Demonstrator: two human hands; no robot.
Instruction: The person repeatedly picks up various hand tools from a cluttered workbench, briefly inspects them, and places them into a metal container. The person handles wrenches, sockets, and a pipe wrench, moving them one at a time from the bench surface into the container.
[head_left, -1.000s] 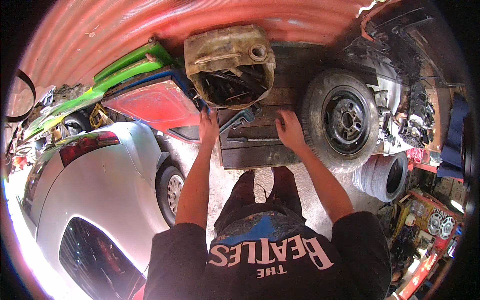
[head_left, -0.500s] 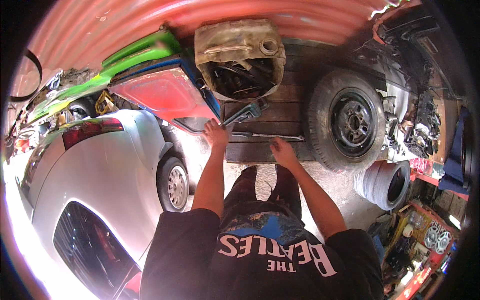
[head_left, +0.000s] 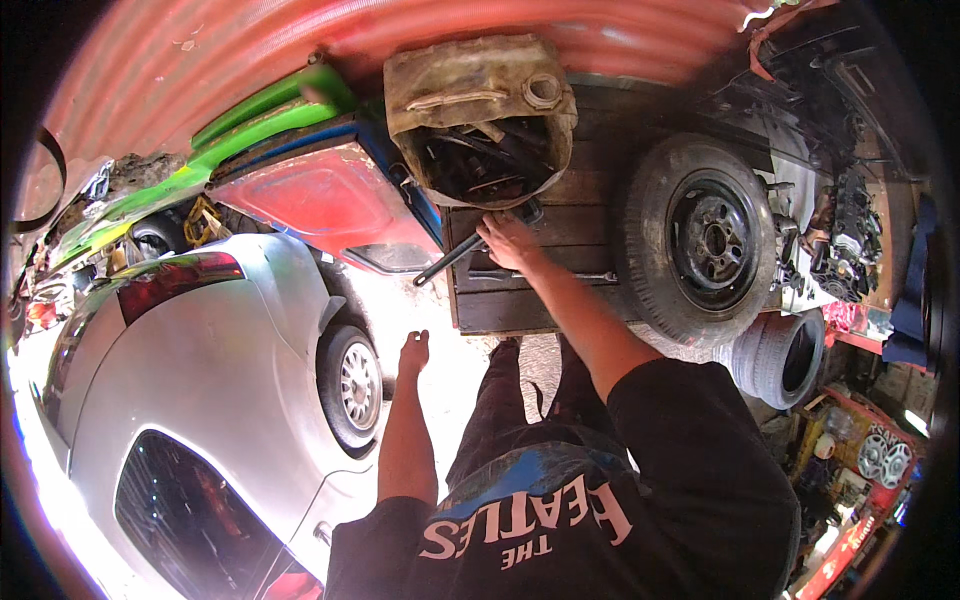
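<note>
My right hand [head_left: 510, 242] reaches over the wooden bench and is closed around a pipe wrench [head_left: 447, 259]. The wrench's dark handle sticks out past the bench's left edge, and part of its head shows beyond my fingers; the rest is covered. My left hand [head_left: 414, 350] hangs in front of the bench's left corner, apart from the wrench. Its fingers are loosely bent, with nothing visible in them. Between my right forearm and the bench's front edge lies a long thin metal tool [head_left: 588, 276], partly hidden by that arm.
A cut-open plastic jug [head_left: 460, 85] full of dark tools stands at the back of the bench [head_left: 500, 312]. At right is a tyre on a black rim [head_left: 640, 240]. A red panel [head_left: 320, 195] leans at left, beside a silver car [head_left: 200, 340]. More tyres [head_left: 755, 350] lie at right.
My right hand has moved left and forward from the bench's front edge onto the wrench. My left hand has let go of the wrench's handle and drawn back toward me.
</note>
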